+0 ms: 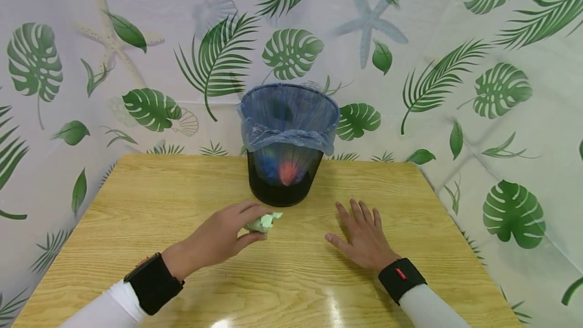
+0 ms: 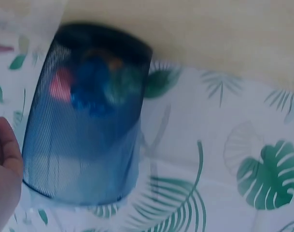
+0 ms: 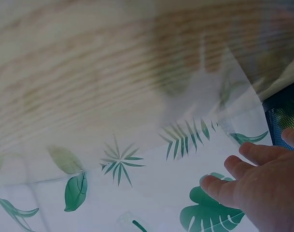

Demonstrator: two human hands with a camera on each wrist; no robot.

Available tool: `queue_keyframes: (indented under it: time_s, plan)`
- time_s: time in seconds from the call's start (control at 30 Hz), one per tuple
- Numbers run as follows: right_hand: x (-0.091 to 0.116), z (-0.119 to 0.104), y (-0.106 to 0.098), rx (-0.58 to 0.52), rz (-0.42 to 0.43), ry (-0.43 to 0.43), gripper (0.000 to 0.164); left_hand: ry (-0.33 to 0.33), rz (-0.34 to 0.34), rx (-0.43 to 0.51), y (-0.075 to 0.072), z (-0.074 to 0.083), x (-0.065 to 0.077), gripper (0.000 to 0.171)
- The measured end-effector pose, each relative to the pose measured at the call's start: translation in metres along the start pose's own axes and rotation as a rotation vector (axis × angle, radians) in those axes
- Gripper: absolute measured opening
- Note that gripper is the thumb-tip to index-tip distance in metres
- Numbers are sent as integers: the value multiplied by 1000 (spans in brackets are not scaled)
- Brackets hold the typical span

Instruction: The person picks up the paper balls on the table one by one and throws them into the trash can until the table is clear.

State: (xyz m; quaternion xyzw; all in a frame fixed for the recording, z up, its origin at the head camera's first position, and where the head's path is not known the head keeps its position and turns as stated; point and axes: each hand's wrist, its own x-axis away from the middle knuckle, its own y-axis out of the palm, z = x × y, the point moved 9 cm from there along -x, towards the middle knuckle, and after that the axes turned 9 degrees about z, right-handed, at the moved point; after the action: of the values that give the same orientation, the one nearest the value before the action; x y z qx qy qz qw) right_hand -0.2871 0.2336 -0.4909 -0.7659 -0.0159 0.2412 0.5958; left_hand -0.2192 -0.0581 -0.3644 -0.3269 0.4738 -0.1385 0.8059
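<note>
My left hand (image 1: 227,229) pinches a crumpled ball of pale green paper (image 1: 261,223) between thumb and fingers, over the table just in front of a bin. The black mesh bin (image 1: 283,191) has a translucent blue liner bag (image 1: 291,138) folded over its rim. Through its mesh, a red crumpled piece (image 1: 288,172) and blue crumpled pieces (image 2: 92,89) show at the bottom. My right hand (image 1: 364,239) is at the table's right side, palm down with fingers spread, holding nothing. In the left wrist view only part of the left hand (image 2: 4,164) shows, and the paper is out of sight.
The light wood table (image 1: 182,186) ends at the back against a white cloth (image 1: 437,135) printed with green leaves, starfish and shells. The cloth also hangs along both sides. The bin stands near the table's far edge, about the middle.
</note>
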Motion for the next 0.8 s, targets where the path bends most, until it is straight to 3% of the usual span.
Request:
queue_keyframes:
  time_s: [0.17,0.37,0.6,0.8]
  plan:
    - [0,0,-1,-7,-3,-2,86,81,188,-72,-39,3,-37,56]
    - [0,-1,-1,-2,-4,-2,86,88,341,-82,-71,-1,-73,56]
    - [0,0,0,7,-9,2,87,74,475,-136,-91,-8,-105,46]
    - [2,2,-4,0,3,6,86,9,522,-123,-99,-18,-122,44]
